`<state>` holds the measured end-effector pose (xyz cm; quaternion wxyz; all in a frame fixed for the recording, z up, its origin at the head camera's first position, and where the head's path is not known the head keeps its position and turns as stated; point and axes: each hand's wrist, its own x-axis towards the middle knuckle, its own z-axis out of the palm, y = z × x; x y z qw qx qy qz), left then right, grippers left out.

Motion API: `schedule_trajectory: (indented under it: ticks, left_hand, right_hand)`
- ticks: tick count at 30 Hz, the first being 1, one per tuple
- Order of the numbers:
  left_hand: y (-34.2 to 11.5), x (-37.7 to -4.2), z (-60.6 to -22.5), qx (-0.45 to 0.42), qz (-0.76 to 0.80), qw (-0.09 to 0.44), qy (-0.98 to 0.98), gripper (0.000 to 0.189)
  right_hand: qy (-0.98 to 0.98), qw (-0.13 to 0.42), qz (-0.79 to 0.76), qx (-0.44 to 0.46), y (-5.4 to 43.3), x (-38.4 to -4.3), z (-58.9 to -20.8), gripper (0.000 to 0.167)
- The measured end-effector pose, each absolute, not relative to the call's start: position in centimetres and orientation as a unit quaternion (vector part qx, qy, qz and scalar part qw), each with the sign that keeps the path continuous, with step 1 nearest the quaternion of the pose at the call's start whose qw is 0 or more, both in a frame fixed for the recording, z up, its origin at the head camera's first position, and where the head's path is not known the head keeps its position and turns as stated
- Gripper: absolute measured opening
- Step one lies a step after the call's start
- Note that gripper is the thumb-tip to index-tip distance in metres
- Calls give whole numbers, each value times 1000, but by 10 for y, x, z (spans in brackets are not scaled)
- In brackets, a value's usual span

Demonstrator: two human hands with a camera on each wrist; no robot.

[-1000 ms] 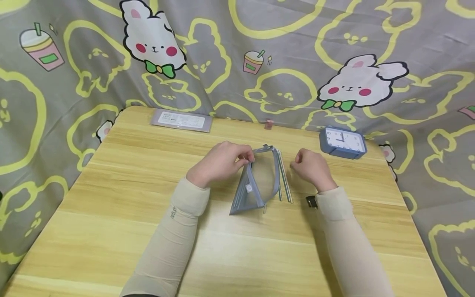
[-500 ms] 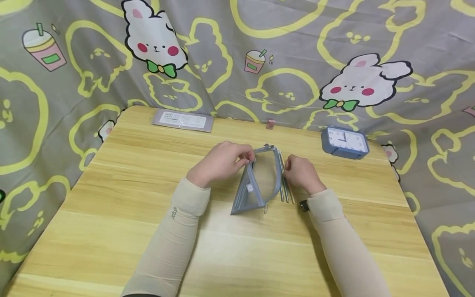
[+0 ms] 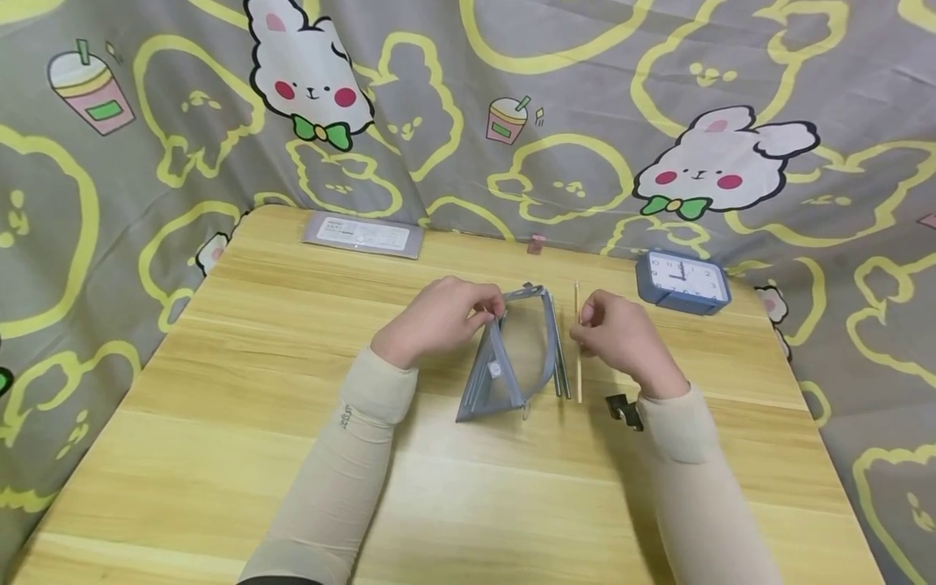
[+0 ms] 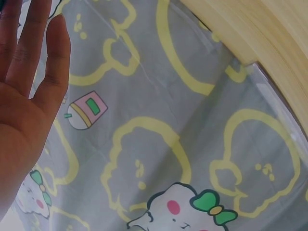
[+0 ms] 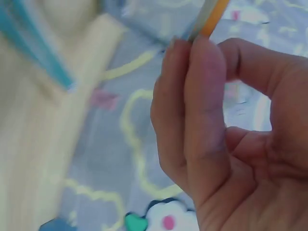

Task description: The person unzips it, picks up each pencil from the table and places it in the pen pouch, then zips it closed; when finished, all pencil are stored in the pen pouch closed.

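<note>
Pouch [image 3: 488, 393] stands gaping on the counter [image 3: 439, 504], left hand [image 3: 440, 319] pinching its rim; right hand [image 3: 623, 337] pinches a yellow pencil [image 3: 579, 382] just to the right. I'd worry: left grip slackens, soft mouth could sag closed. A loose right pinch could let the pencil twist or drop and roll. Swinging low, I might also knock the teal pencils [image 3: 565, 380] beside the pouch.

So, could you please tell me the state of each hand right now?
Left hand: closed, pinching the grey pouch at the edge of its opening.
Right hand: closed, pinching a thin yellow stick.
</note>
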<state>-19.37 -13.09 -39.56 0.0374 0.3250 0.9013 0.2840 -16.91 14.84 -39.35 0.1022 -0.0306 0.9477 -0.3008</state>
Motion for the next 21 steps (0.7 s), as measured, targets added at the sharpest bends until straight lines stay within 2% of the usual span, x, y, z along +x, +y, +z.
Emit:
schedule_trajectory:
  ticks: [4, 11, 21]
  left_hand:
    - [-132, -194, -396, 326, 283, 33, 901, 11]
    - [-134, -194, -397, 329, 280, 27, 901, 10]
    - [-131, -194, -397, 334, 281, 30, 899, 13]
  right_hand:
    - [940, 125, -312, -57, 131, -157, -382, 9]
    - [928, 158, -325, -92, 106, -154, -390, 6]
    - [939, 134, -308, -77, 89, -169, -403, 12]
